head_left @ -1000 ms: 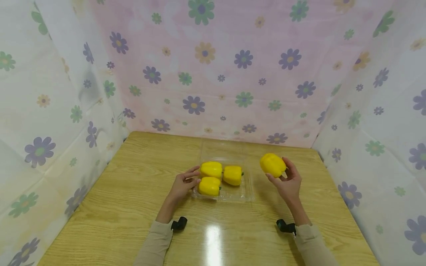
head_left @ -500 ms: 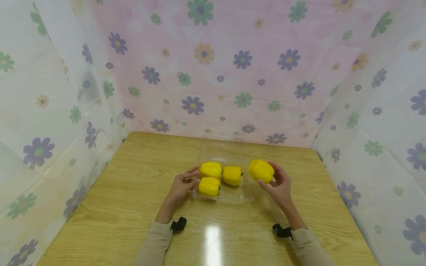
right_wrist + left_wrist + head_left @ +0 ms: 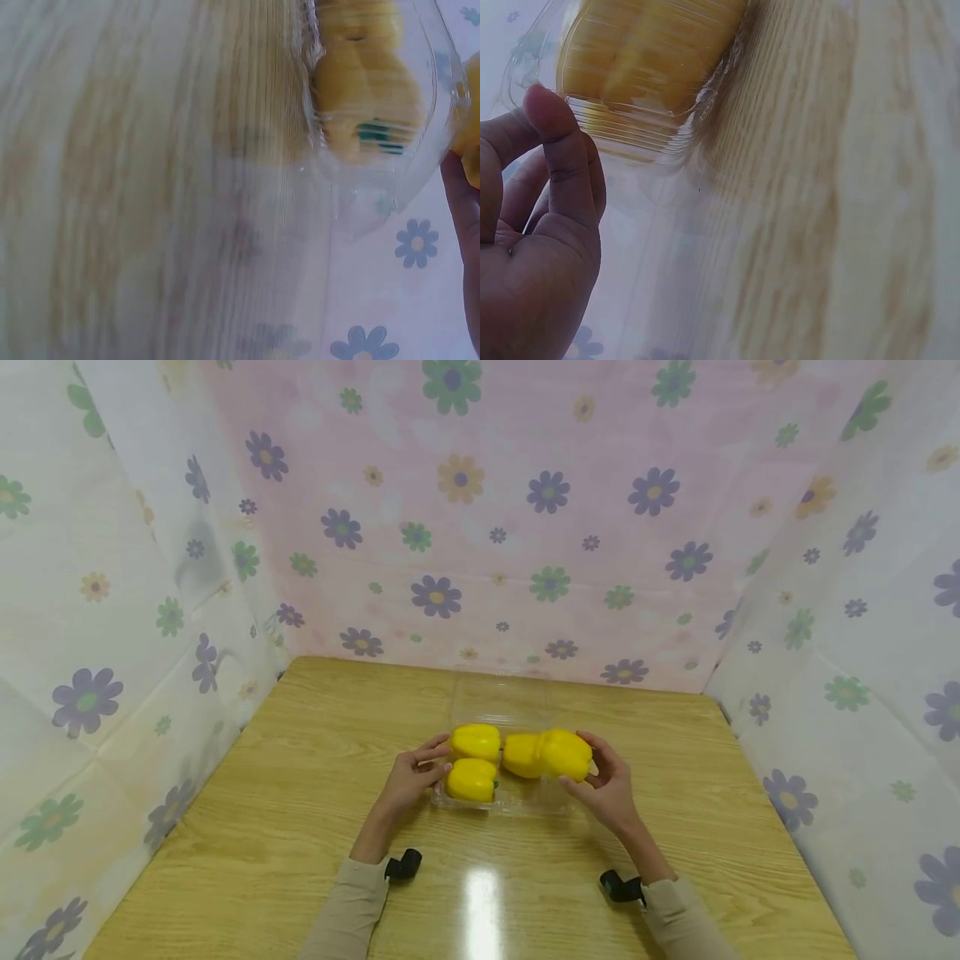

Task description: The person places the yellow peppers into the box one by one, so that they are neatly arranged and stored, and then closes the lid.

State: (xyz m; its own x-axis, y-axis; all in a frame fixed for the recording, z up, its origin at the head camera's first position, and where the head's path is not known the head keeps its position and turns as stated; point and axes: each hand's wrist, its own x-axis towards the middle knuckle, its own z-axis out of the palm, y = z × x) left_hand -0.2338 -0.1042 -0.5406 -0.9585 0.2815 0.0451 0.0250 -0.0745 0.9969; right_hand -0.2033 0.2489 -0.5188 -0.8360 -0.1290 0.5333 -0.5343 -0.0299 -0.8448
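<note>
A clear plastic clamshell box [image 3: 517, 807] lies with its lid folded back. Two yellow bell peppers, a far one [image 3: 476, 742] and a near one [image 3: 471, 780], fill its left side; a third yellow pepper [image 3: 519, 752] lies right of them, partly hidden. My left hand [image 3: 405, 783] pinches the box's left rim between thumb and fingers, as the left wrist view shows at the box wall [image 3: 641, 139]. With thumb and fingers, my right hand [image 3: 611, 789] grips another yellow bell pepper [image 3: 567, 754] above the box's right side. In the right wrist view this pepper [image 3: 473, 112] is cut off by the frame.
The open lid [image 3: 501, 697] lies flat behind the box. A wood-grain table [image 3: 300, 827] reaches to flowered cloth walls at the back [image 3: 480, 552], left and right. Small black wrist cameras [image 3: 405, 864] sit at both cuffs.
My right hand has carried its pepper leftward and slightly nearer, from right of the box to over its right side, now overlapping the third pepper. The left hand stays put.
</note>
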